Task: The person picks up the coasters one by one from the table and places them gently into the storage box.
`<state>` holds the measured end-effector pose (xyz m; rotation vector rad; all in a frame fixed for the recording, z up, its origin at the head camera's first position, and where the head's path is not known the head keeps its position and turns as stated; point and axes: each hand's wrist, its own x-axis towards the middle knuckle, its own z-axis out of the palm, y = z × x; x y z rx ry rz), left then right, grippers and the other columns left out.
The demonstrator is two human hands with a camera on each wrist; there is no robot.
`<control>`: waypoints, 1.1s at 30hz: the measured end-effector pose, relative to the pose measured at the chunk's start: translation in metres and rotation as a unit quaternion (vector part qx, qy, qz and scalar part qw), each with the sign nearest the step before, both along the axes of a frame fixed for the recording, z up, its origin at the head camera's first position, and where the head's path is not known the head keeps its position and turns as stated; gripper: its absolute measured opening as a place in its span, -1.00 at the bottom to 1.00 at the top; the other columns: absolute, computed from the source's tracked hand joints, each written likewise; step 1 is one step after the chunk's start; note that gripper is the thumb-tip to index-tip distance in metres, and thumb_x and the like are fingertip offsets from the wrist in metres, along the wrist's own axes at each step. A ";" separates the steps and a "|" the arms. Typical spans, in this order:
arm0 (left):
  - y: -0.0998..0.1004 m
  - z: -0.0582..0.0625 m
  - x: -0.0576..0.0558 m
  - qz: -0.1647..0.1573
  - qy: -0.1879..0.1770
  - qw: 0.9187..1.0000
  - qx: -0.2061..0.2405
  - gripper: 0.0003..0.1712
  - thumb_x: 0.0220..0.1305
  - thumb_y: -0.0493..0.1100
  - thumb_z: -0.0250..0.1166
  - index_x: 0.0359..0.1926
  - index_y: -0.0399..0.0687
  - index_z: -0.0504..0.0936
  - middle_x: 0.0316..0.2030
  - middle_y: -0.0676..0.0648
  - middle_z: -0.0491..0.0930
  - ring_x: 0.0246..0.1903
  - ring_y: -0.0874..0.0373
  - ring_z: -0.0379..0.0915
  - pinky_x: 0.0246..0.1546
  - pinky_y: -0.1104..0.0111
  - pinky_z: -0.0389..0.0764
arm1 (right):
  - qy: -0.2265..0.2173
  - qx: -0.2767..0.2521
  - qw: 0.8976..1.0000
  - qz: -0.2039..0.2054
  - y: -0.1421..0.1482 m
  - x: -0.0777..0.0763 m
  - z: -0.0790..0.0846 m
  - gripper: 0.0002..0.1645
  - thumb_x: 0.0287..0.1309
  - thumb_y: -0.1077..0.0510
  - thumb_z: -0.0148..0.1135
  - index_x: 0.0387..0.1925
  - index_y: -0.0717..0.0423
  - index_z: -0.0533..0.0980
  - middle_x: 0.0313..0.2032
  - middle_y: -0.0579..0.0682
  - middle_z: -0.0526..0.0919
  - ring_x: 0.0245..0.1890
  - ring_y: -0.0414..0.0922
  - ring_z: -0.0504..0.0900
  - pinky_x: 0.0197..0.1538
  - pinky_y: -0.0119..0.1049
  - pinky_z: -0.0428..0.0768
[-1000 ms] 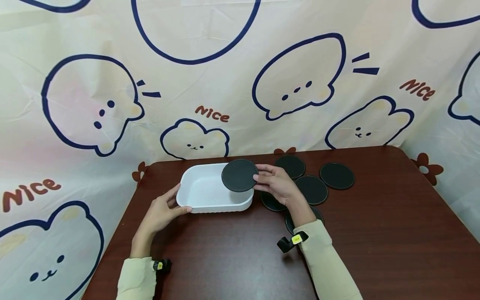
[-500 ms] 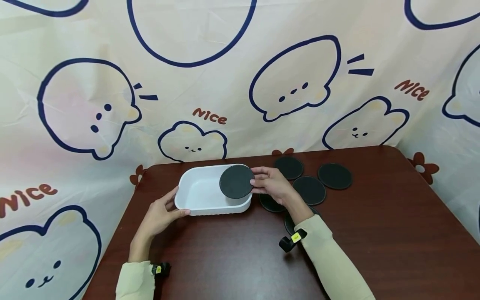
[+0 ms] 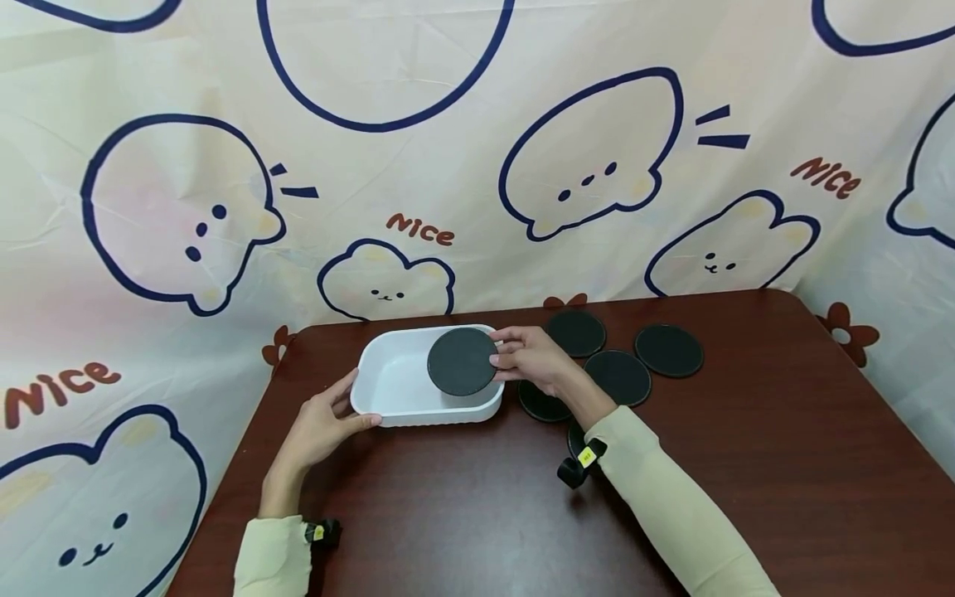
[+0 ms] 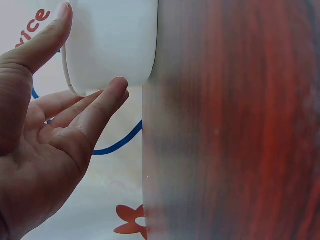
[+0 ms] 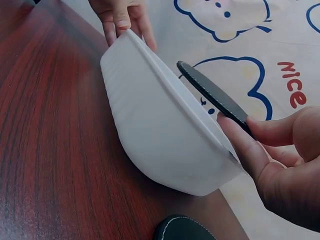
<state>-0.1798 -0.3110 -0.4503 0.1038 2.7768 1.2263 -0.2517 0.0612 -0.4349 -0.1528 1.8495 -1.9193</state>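
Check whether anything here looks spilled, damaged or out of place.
Nothing stands out: the white tray looks upright and undamaged, the right hand holds a black disc over it, and no spill shows on the table where other discs lie.

The word "Nice" (image 3: 420,230), in brown-red letters, stands on the pale backdrop (image 3: 477,170), beyond the fingers and between left fingers (image 3: 343,385) and right fingers (image 3: 509,334). A second "Nice" (image 3: 825,177) stands beyond the right fingers and well to their right; a third "Nice" (image 3: 62,392), larger, well left of the left fingers. The right-wrist view shows "Nice" turned sideways above the right fingers. Behind each hand's fingers, marks on the yellow wrist labels (image 3: 587,457) are too small to read.
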 end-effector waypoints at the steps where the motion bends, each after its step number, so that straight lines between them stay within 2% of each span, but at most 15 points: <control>1: 0.000 0.000 0.000 0.000 0.001 1.000 -0.001 0.23 0.24 0.10 0.62 0.71 -0.14 0.11 0.58 -0.41 0.28 0.44 -0.34 0.45 0.26 -0.04 0.62 | -0.001 0.000 1.000 0.002 -0.001 -0.001 0.001 -0.35 0.48 0.41 0.22 0.52 0.26 0.36 0.37 0.37 0.57 0.04 -0.01 0.82 0.02 -0.21 0.83; 13: -0.001 -0.001 -0.002 0.002 0.005 1.000 0.001 0.23 0.23 0.07 0.63 0.71 -0.15 0.11 0.59 -0.41 0.27 0.44 -0.34 0.45 0.26 -0.02 0.61 | 0.026 0.038 0.999 0.011 -0.010 -0.004 0.005 -0.43 0.48 0.39 0.24 0.45 0.29 0.43 0.24 0.36 0.68 0.02 0.05 0.85 -0.03 -0.24 0.84; 20: -0.001 -0.001 -0.001 0.001 0.002 1.000 -0.001 0.24 0.23 0.08 0.62 0.71 -0.15 0.10 0.59 -0.42 0.25 0.45 -0.34 0.44 0.26 -0.01 0.60 | 0.035 0.057 0.998 0.012 -0.015 -0.004 0.007 -0.45 0.46 0.38 0.27 0.42 0.28 0.46 0.23 0.34 0.68 -0.04 -0.01 0.85 -0.05 -0.25 0.84; 33: 0.001 0.000 0.000 0.003 -0.003 1.000 0.000 0.23 0.24 0.06 0.62 0.71 -0.15 0.10 0.59 -0.42 0.27 0.45 -0.34 0.45 0.27 -0.04 0.61 | 0.056 0.103 0.993 0.013 -0.019 -0.001 0.009 -0.46 0.42 0.40 0.30 0.38 0.28 0.51 0.25 0.37 0.66 0.14 0.21 0.78 -0.05 -0.19 0.85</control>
